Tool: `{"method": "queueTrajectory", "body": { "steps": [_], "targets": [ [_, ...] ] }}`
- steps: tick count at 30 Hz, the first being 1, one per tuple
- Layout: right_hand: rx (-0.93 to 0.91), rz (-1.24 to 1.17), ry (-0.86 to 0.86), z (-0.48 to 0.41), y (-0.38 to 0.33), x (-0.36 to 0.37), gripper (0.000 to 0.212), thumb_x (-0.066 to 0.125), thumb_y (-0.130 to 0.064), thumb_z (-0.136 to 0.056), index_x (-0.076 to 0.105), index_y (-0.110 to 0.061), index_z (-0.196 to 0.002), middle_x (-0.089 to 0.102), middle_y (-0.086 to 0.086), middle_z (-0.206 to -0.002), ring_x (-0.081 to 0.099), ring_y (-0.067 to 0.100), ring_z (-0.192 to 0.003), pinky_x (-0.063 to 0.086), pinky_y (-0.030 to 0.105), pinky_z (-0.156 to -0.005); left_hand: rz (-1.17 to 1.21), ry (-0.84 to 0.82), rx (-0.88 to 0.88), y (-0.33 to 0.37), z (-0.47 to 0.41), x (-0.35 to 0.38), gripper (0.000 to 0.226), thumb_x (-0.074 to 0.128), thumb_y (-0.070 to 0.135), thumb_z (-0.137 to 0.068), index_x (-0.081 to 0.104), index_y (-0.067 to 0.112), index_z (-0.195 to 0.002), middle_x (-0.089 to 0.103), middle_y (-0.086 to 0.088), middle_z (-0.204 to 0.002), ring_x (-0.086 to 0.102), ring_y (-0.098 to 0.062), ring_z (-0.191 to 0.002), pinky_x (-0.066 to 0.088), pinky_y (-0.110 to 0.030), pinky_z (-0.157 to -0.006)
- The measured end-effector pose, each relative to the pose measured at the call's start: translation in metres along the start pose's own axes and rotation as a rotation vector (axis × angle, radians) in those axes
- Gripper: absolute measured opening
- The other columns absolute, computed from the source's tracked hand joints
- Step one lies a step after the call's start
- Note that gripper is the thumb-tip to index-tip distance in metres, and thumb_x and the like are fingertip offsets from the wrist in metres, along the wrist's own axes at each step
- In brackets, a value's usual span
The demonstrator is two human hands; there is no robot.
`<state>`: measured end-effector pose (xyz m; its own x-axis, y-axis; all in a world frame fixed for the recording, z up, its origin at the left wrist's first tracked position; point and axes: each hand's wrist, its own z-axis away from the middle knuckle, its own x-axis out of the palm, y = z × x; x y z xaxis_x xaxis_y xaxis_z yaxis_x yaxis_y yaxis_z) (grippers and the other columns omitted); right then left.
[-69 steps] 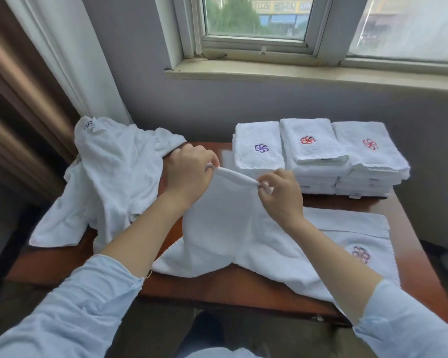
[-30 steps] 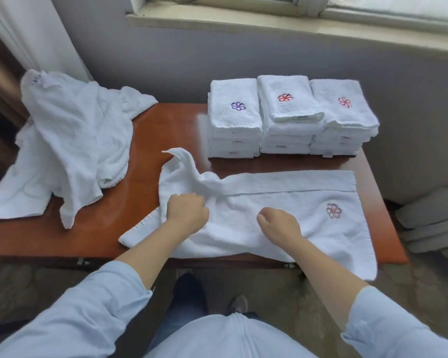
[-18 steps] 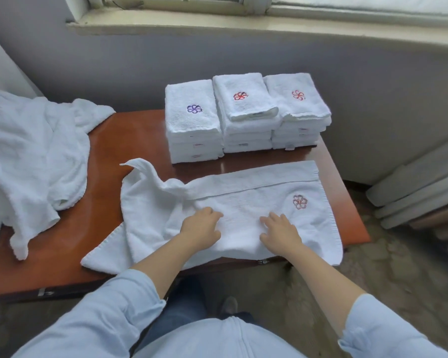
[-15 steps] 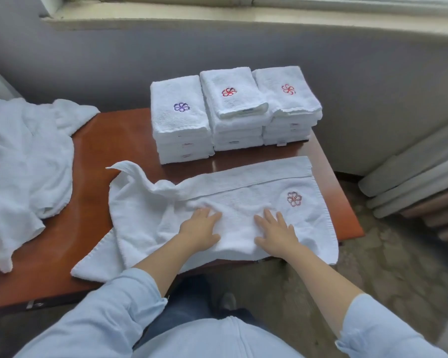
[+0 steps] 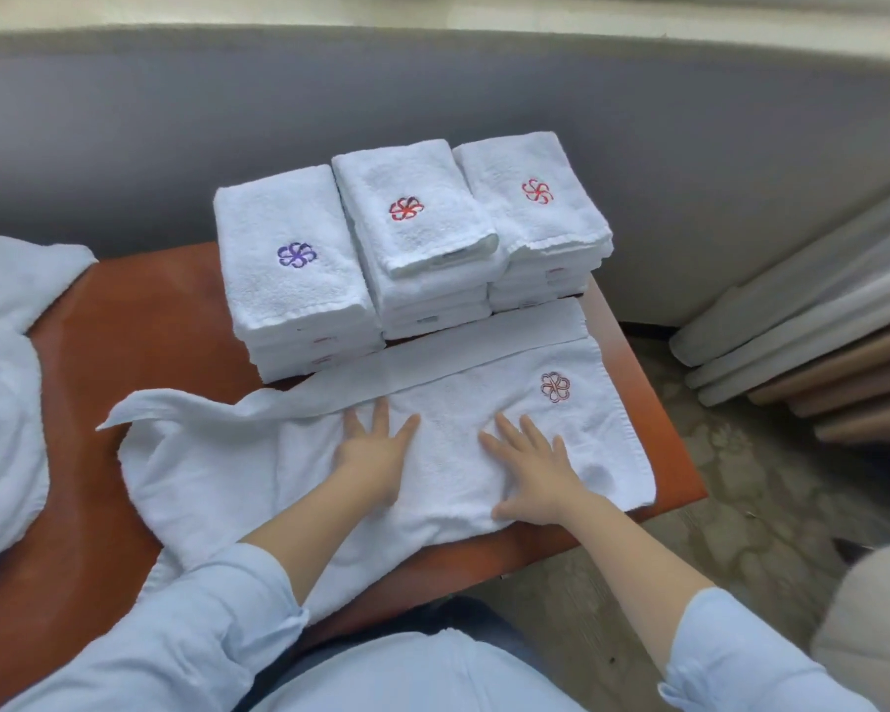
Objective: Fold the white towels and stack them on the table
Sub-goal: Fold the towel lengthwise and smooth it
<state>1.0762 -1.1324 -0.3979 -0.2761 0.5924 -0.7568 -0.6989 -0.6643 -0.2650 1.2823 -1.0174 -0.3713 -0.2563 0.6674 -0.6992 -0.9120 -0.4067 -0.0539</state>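
Smoothing step: your left hand (image 5: 373,457) and right hand (image 5: 533,472) lie flat, fingers spread, grasping nothing, on the towel (image 5: 458,418) on the tabletop (image 5: 124,326). Next, probably straighten its rumpled left end before folding.

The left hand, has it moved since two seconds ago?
Yes. The left hand came down from pinching the towel near the stacks; it now lies flat on it.

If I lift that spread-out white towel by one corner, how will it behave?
The spread-out white terry towel would probably go limp and hang: its left end already lies bunched and twisted. It likely won't slide easily on the reddish-brown wooden table, since the looped pile looks grippy. Its near edge drapes over the table's front, so it may slip off once the flat left hand and right hand lift.
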Motion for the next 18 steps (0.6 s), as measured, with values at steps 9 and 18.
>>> {"method": "queueTrajectory", "body": {
  "steps": [9,18],
  "targets": [
    [-0.052,-0.107,0.270,-0.005,0.034,-0.031,0.051,0.068,-0.045,-0.082,0.057,-0.028,-0.129,0.043,-0.008,-0.135,0.044,0.014,-0.123,0.040,0.031,-0.092,0.235,0.355,0.089,0.034,-0.035,-0.042,0.042,0.054,0.017,-0.090,0.049,0.021,-0.132,0.044,-0.003,-0.131,0.045,-0.023,-0.121,0.042,-0.032,-0.081],
    [-0.152,-0.049,0.419,-0.071,0.088,-0.107,0.040,0.060,-0.014,-0.089,0.059,-0.016,-0.129,0.052,0.000,-0.138,0.046,0.022,-0.126,0.047,0.035,-0.087,0.345,0.515,-0.139,0.065,-0.072,-0.044,0.062,0.047,0.000,-0.085,0.043,0.021,-0.143,0.040,-0.004,-0.146,0.038,-0.025,-0.132,0.037,-0.035,-0.096]
  ]
}}
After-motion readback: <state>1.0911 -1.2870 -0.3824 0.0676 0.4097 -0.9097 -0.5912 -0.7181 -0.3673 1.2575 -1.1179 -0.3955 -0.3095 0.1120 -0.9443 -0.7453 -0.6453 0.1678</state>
